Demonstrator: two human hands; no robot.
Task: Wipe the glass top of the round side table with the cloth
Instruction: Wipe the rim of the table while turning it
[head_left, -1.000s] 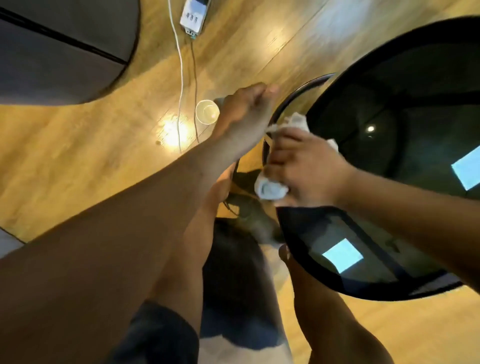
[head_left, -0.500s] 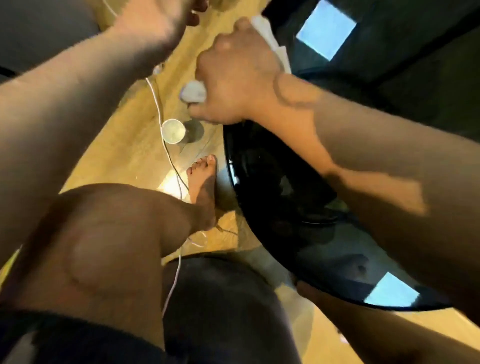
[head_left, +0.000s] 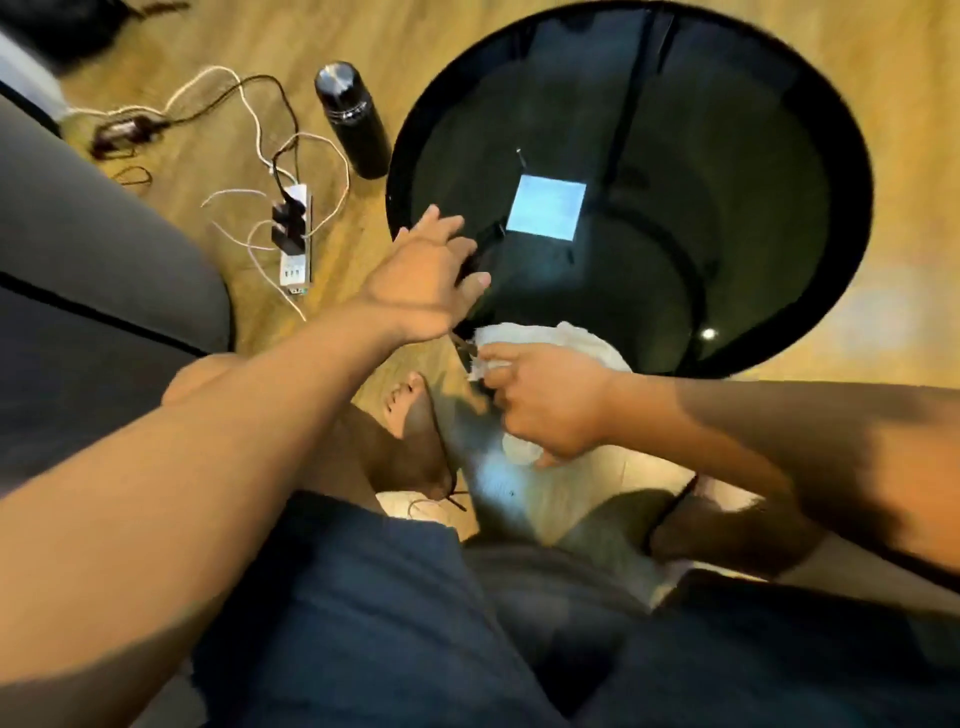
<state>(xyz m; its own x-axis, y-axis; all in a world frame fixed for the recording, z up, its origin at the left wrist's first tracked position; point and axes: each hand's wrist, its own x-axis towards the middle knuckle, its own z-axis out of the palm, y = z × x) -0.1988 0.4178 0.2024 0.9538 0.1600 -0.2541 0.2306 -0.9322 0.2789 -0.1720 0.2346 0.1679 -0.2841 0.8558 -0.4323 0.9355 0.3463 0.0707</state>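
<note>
The round side table (head_left: 779, 156) has a dark glass top in a black rim and fills the upper right of the view. A white cloth (head_left: 566, 340) lies bunched on its near edge. My right hand (head_left: 550, 400) grips the cloth from the near side, partly covering it. My left hand (head_left: 421, 283) rests on the table's left rim, fingers curled over the edge, just above the cloth.
A black bottle (head_left: 353, 117) stands on the wooden floor left of the table. A white power strip (head_left: 293, 244) with tangled cables lies further left. A grey sofa (head_left: 93, 270) runs along the left edge. My bare feet sit under the table's near side.
The view swung so the whole table top now shows. My right hand and the cloth are at the table's near edge, and my left hand came down onto the left rim.
</note>
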